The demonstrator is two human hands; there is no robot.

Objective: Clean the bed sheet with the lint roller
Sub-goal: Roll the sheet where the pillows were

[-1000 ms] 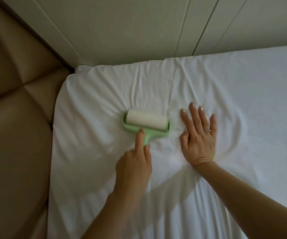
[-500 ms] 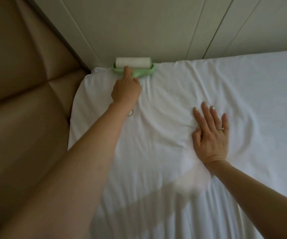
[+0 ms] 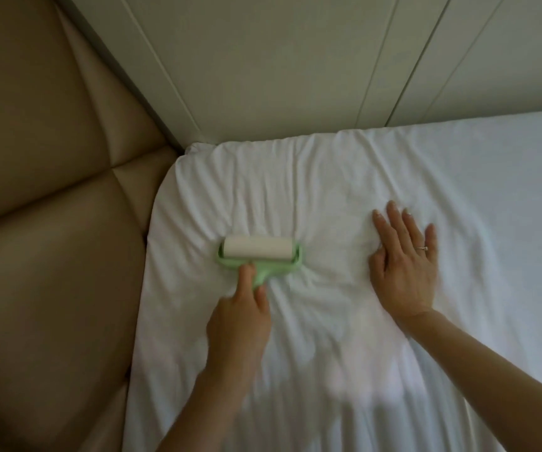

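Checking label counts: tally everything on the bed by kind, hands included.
lint roller: 1
hands: 2 (left hand, right hand)
ring: 1
bed sheet: 1
Total: 5

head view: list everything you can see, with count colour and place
bed sheet: one, white, wrinkled, covers the mattress across the centre and right
lint roller: one, green frame with a whitish roll, lying on the sheet left of centre
padded surface: one, tan, along the sheet's left edge
wall panels: several, pale grey-white, beyond the sheet's far edge
ring: one, silvery, on a right-hand finger
left hand: one, holds the lint roller
right hand: one, pressed flat on the sheet, right of the roller
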